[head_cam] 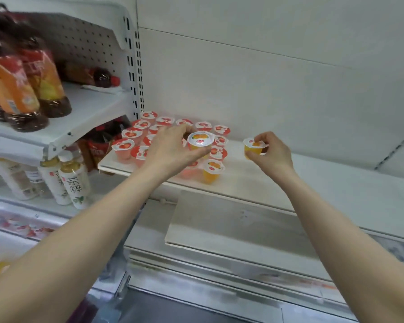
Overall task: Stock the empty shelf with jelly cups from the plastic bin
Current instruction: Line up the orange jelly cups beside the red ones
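My left hand (170, 148) grips an orange jelly cup (201, 139) above the left part of the white shelf (278, 183). To its right, my right hand (272, 152) pinches a second orange jelly cup (253, 146) just over the shelf. Several pink jelly cups (135, 134) stand in rows at the shelf's left end, partly hidden by my left hand. One more orange cup (212, 171) stands at the front of that group. The plastic bin is out of view.
Large bottles of dark drink (21, 89) fill the upper left shelf. Tea bottles (74, 180) stand on the lower left shelf. A loose white board (231, 220) lies below the jelly shelf. A slotted upright (135, 66) separates the shelf bays.
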A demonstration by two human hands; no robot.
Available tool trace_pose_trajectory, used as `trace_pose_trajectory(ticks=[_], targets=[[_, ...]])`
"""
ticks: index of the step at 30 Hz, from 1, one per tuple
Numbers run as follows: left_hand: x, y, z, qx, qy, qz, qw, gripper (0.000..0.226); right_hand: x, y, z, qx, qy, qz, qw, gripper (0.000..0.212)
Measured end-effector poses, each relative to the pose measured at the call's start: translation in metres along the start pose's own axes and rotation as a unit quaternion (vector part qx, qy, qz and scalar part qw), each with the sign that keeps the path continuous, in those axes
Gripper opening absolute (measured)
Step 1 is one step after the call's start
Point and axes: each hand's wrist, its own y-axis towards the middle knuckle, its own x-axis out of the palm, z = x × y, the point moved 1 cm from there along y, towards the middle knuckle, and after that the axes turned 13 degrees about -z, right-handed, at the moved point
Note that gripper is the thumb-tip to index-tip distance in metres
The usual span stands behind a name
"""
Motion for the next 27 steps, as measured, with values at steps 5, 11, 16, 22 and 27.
trace_pose_trajectory(ticks=[5, 11, 16, 22, 27], targets=[[0.014, 0.028, 0.004, -0.039, 0.031, 0.0, 0.999, 0.06, 0.015, 0.045, 0.027, -0.005, -0.028, -0.04, 0.999, 0.033], [0.025, 0.054, 0.006, -0.067, 0.04, -0.002, 0.997, 0.059, 0.027, 0.089, 0.045, -0.012, -0.037, -0.074, 0.997, 0.037], [0.032, 0.072, 0.012, -0.071, 0.034, 0.003, 0.997, 0.052, 0.035, 0.113, 0.054, -0.02, -0.021, -0.076, 0.997, 0.039], [0.045, 0.089, 0.014, -0.078, 0.035, -0.008, 0.996, 0.056, 0.039, 0.124, 0.06, -0.046, -0.011, -0.077, 0.996, 0.035], [0.058, 0.101, 0.025, -0.043, 0.08, -0.034, 0.995, 0.05, 0.029, 0.122, 0.068, -0.095, -0.111, -0.119, 0.982, 0.049]])
